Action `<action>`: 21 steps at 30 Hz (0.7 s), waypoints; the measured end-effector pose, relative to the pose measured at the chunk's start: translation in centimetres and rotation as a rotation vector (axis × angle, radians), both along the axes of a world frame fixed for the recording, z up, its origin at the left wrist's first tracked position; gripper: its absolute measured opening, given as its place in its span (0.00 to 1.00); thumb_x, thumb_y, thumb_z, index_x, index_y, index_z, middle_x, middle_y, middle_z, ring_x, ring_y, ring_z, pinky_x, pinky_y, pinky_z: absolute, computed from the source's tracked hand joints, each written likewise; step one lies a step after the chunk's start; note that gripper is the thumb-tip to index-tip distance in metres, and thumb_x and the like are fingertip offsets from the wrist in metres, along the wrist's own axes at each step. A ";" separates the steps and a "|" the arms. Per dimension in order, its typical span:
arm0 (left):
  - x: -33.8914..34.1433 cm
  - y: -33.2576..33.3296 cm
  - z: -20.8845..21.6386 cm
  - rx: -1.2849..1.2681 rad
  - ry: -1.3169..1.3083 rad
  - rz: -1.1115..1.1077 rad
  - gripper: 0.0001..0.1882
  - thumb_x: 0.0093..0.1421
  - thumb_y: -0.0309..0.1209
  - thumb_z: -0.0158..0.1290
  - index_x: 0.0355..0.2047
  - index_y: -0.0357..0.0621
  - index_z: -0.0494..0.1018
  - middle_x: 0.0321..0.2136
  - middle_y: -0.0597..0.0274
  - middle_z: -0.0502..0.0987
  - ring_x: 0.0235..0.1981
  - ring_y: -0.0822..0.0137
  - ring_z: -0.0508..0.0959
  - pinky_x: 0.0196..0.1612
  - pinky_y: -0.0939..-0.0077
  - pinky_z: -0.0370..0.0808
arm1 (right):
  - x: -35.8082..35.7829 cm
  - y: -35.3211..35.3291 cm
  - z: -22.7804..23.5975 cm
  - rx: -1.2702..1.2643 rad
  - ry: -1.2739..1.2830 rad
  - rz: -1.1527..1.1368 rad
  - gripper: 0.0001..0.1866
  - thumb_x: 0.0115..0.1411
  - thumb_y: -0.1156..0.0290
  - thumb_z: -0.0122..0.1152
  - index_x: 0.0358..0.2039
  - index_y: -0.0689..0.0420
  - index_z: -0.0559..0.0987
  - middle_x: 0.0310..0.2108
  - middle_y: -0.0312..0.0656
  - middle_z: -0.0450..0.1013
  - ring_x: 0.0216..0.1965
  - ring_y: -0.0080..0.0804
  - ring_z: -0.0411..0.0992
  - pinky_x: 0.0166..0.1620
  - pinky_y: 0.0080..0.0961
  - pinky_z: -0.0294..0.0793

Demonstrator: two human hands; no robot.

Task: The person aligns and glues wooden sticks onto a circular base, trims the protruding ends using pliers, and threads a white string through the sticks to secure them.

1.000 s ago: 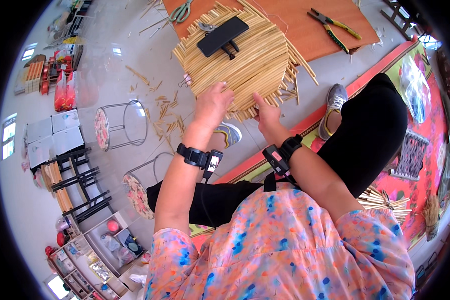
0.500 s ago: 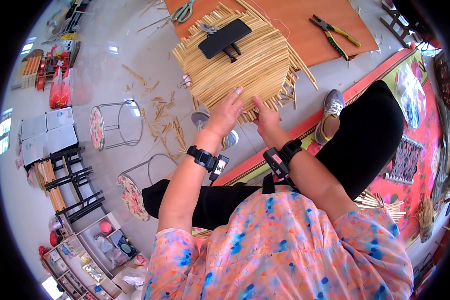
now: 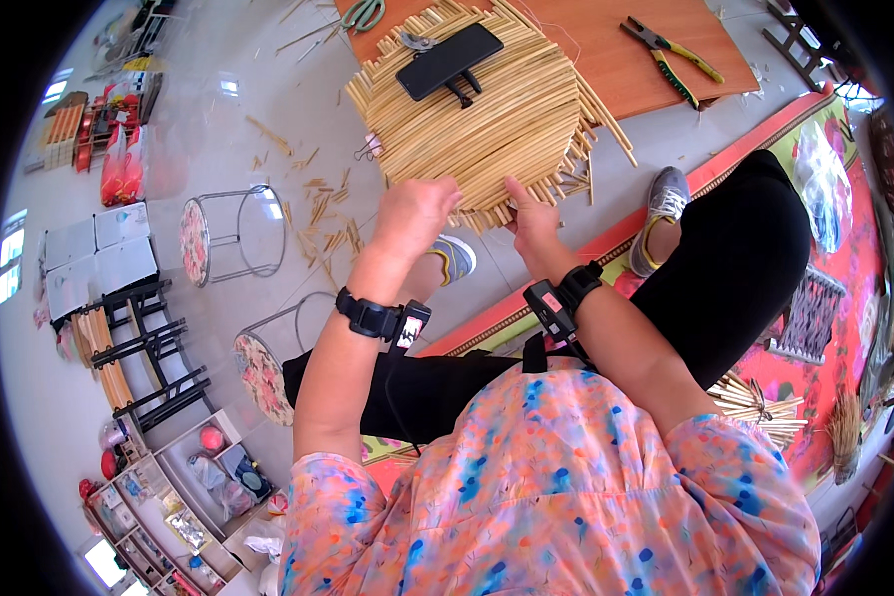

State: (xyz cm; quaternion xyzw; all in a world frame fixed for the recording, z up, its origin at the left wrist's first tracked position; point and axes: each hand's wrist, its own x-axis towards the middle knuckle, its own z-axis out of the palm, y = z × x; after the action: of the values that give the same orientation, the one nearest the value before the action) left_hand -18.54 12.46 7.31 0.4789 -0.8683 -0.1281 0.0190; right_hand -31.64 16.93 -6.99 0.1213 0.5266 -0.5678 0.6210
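A roundish panel of straw-coloured sticks [image 3: 487, 134], laid side by side, juts over the near edge of the orange board. My right hand [image 3: 534, 217] grips its near edge, thumb on top and fingers underneath. At the panel's near left edge, my left hand [image 3: 415, 214] is closed, fingertips curled together; whatever they may pinch is hidden. On the panel rest a black phone [image 3: 451, 62] with a small dark stand and, behind it, a metal-bladed tool [image 3: 416, 42]. A binder clip [image 3: 371, 148] is at the panel's left side.
Long-nosed pliers [image 3: 670, 60] and green-handled scissors [image 3: 362, 14] lie on the orange board [image 3: 616, 25]. Cut stick pieces [image 3: 323, 207] litter the tiled floor. Two round stools [image 3: 197, 241] stand at left. A tied stick bundle [image 3: 760, 409] lies on the red mat at right.
My left hand has drawn left and down from flat on the panel's surface to its edge, its fingers curling closed. My right hand keeps its grip.
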 end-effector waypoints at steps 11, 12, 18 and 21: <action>-1.3 -0.9 -1.6 0.005 -0.226 -0.039 0.07 0.55 0.38 0.54 0.26 0.51 0.78 0.20 0.56 0.76 0.25 0.53 0.77 0.27 0.60 0.72 | 0.0 -0.2 0.3 0.032 0.047 -0.021 0.24 0.47 0.68 0.72 0.41 0.66 0.74 0.36 0.45 0.74 0.31 0.34 0.75 0.27 0.31 0.76; -1.4 -0.9 -1.6 0.006 -0.227 -0.048 0.07 0.55 0.38 0.53 0.27 0.52 0.78 0.20 0.56 0.77 0.25 0.53 0.77 0.28 0.60 0.73 | 0.0 -0.1 0.2 0.027 0.048 -0.018 0.24 0.46 0.68 0.73 0.40 0.66 0.74 0.35 0.44 0.74 0.30 0.33 0.74 0.27 0.30 0.75; -1.4 -1.3 -2.5 -0.011 -0.280 -0.090 0.07 0.55 0.35 0.52 0.28 0.52 0.78 0.21 0.55 0.77 0.26 0.53 0.77 0.28 0.60 0.73 | 0.2 -0.2 0.1 0.072 0.075 -0.025 0.24 0.44 0.66 0.74 0.38 0.66 0.75 0.33 0.43 0.74 0.26 0.31 0.73 0.24 0.28 0.73; -1.7 -1.4 -2.3 -0.012 -0.288 -0.098 0.07 0.55 0.35 0.51 0.28 0.52 0.78 0.21 0.54 0.77 0.26 0.53 0.77 0.28 0.60 0.73 | 0.1 -0.3 -0.1 0.088 0.095 -0.011 0.25 0.44 0.66 0.74 0.37 0.68 0.75 0.33 0.44 0.74 0.27 0.31 0.74 0.23 0.28 0.73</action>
State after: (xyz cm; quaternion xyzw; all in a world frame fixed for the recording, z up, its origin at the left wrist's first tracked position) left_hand -20.24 11.10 5.01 0.4490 -0.8852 -0.0536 -0.1089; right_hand -31.49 16.62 -7.08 0.1242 0.5791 -0.5529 0.5861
